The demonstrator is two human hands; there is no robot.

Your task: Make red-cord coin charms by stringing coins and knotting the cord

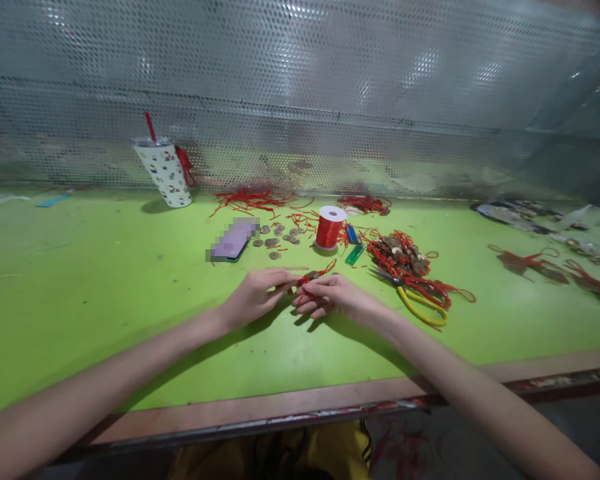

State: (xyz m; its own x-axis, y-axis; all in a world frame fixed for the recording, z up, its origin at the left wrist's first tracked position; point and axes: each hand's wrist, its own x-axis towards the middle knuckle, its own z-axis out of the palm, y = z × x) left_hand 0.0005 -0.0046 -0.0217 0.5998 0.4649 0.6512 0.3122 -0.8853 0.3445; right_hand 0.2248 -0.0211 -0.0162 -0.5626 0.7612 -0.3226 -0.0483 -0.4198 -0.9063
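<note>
My left hand (259, 293) and my right hand (330, 297) meet over the middle of the green table (105, 293). Both pinch a small red cord piece with a coin (314, 275) between their fingertips, and a loose cord end sticks out toward the far right. A spool of red cord (329, 227) stands just beyond the hands. Loose bronze coins (279, 239) lie to the spool's left.
A phone (233, 241) lies beside the coins. Yellow-handled scissors (414, 299) and a pile of finished red coin knots (403, 256) sit right of my hands. A patterned cup with a red straw (164, 171) stands at the back left. Perforated metal screen (300, 100) closes the rear.
</note>
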